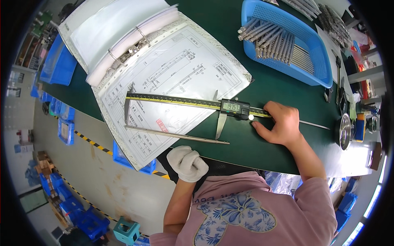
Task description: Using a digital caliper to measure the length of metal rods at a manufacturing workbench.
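Observation:
A long digital caliper (234, 107) lies across the open binder (193, 53) and the table, its display lit. My bare right hand (283, 123) is closed around the beam at the caliper's right end, thumb beside the slider. Between the jaws runs a thin metal rod (176, 134), with its left end by the fixed jaw and its right end just past the sliding jaw. My left hand (187, 163), in a white glove, is curled into a fist at the table's near edge, below the rod and apart from it. Nothing shows in that fist.
A blue plastic basket (320, 65) of metal rods (273, 39) stands at the far right of the green table (205, 20). More bagged rods (334, 24) lie beyond it. A round metal bowl (344, 131) is at the right. Blue bins (61, 61) stand left.

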The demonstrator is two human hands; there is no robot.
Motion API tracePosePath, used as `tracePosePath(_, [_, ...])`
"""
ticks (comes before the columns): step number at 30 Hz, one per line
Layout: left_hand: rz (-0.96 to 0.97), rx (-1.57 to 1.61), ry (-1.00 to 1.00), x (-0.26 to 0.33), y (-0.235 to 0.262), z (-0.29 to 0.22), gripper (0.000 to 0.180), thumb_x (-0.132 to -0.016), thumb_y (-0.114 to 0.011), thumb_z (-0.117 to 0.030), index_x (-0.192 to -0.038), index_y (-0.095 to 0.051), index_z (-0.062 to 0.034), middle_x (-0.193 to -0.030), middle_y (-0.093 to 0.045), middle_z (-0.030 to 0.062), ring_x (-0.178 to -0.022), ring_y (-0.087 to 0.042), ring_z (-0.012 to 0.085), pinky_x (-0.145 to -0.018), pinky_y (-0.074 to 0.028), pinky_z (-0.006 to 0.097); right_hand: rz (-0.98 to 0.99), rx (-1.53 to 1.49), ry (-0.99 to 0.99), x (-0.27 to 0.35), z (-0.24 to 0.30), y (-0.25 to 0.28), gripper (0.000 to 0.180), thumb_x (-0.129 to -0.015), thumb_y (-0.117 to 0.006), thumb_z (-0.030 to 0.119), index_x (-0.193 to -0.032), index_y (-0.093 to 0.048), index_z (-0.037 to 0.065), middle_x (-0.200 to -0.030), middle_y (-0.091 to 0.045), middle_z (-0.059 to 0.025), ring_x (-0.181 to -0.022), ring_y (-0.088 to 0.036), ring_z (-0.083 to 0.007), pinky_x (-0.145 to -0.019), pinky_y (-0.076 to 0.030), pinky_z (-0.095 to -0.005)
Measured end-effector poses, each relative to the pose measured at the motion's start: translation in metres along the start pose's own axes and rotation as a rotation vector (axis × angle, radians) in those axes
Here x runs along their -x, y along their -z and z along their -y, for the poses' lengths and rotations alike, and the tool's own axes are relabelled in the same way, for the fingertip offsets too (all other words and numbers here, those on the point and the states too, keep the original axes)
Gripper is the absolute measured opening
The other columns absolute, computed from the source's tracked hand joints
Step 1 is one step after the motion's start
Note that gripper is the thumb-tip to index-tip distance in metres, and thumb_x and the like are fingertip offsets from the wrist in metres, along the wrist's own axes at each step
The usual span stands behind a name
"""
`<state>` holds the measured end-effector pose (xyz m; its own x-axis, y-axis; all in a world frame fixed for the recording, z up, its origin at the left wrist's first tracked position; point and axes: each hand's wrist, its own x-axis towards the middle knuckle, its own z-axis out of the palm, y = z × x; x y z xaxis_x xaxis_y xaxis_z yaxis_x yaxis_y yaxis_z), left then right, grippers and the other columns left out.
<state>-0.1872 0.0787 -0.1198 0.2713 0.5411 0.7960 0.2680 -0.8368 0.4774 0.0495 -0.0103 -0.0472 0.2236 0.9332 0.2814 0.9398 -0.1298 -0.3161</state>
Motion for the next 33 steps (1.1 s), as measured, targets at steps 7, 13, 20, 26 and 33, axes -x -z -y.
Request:
tracePosePath(7, [0.064,0.03,0.027,0.005,0.001,-0.003,0.027,-0.06,-0.044,0.007,-0.082,-0.048,-0.008,-0.075,-0.046,0.0074,-0.065,-0.048,0.0227,-0.06,-0.038,0.031,0.005,0.008,0.002,-0.001,-0.001,0.002,0.03,-0.058,-0.072,0.025,-0.068,-0.053,0.005,-0.057,-0.05,-0.0088,-0.047,-0.05,-0.0268,-0.043,-0.038,-0.0338])
tracePosePath(13, [0.118,-0.012,0.052,-0.012,0.012,-0.009,0.031,-0.059,-0.055,0.003,-0.088,-0.056,-0.0084,-0.073,-0.052,0.0057,-0.062,-0.053,0.0218,-0.053,-0.041,0.032,0.004,-0.001,0.011,-0.005,0.0,0.003,0.03,-0.058,-0.073,0.025,-0.068,-0.053,0.005,-0.057,-0.051,-0.0093,-0.047,-0.051,-0.0272,-0.044,-0.038,-0.0339])
tracePosePath(20, [0.423,-0.163,0.072,-0.073,0.035,-0.027,0.037,-0.059,-0.056,0.005,-0.094,-0.059,-0.0061,-0.086,-0.054,0.008,-0.075,-0.053,0.0276,-0.066,-0.043,0.035,0.163,0.018,-0.069,-0.01,0.006,0.014,0.035,-0.065,-0.071,0.035,-0.069,-0.051,0.006,-0.058,-0.054,-0.0083,-0.05,-0.055,-0.0271,-0.045,-0.041,-0.0373])
tracePosePath(26, [0.64,-0.24,0.156,-0.083,0.03,-0.014,0.041,-0.055,-0.054,0.001,-0.095,-0.06,-0.0068,-0.098,-0.052,0.0085,-0.094,-0.05,0.0295,-0.081,-0.041,0.041,0.288,0.057,-0.113,-0.02,0.014,0.019,0.049,-0.065,-0.07,0.05,-0.07,-0.051,0.005,-0.057,-0.056,-0.0097,-0.052,-0.058,-0.0281,-0.048,-0.043,-0.0387])
tracePosePath(33, [0.599,-0.204,0.148,-0.081,0.025,-0.014,0.04,-0.054,-0.055,0.004,-0.093,-0.059,-0.0054,-0.096,-0.051,0.0098,-0.092,-0.051,0.0309,-0.08,-0.042,0.043,0.294,0.155,-0.135,-0.027,0.013,0.016,0.053,-0.064,-0.07,0.054,-0.067,-0.051,0.005,-0.056,-0.056,-0.01,-0.052,-0.058,-0.0291,-0.048,-0.044,-0.0379])
